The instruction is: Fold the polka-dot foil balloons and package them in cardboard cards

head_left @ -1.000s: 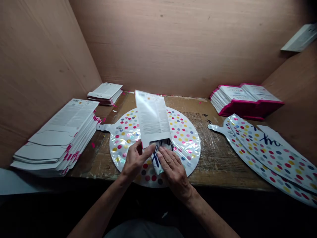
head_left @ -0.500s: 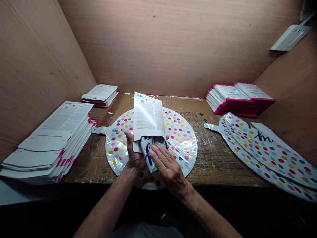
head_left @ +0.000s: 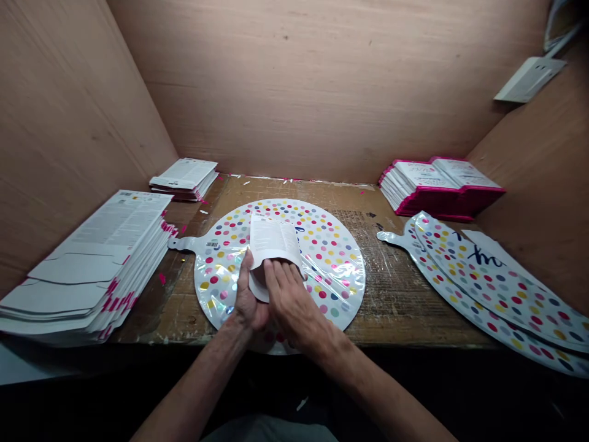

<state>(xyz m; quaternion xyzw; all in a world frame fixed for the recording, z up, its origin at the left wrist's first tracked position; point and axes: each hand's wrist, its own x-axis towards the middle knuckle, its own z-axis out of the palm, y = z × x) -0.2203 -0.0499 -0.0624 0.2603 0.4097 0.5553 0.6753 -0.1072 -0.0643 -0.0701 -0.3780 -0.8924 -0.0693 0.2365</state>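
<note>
My left hand (head_left: 251, 301) grips a white printed paper envelope (head_left: 275, 238) from its left side and below, thumb along the edge. The envelope's mouth faces me and bulges apart. Inside that mouth are the fingertips of my right hand (head_left: 294, 301), its fingers close together; what they touch in there is hidden. Under both hands lies a flat round foil balloon (head_left: 338, 264) with coloured dots, its tail pointing left.
Stacked white envelopes (head_left: 101, 245) stand at the left, with a smaller pile (head_left: 186, 174) behind. Pink-edged filled packs (head_left: 442, 184) sit at the back right. More dotted foil balloons (head_left: 501, 285) overhang the front right edge. Wooden panels (head_left: 299, 86) enclose the table.
The folded white foil balloon with dark lettering that stuck out of the envelope has gone inside, out of sight. My right fingers moved into the mouth, and the envelope's far end came lower.
</note>
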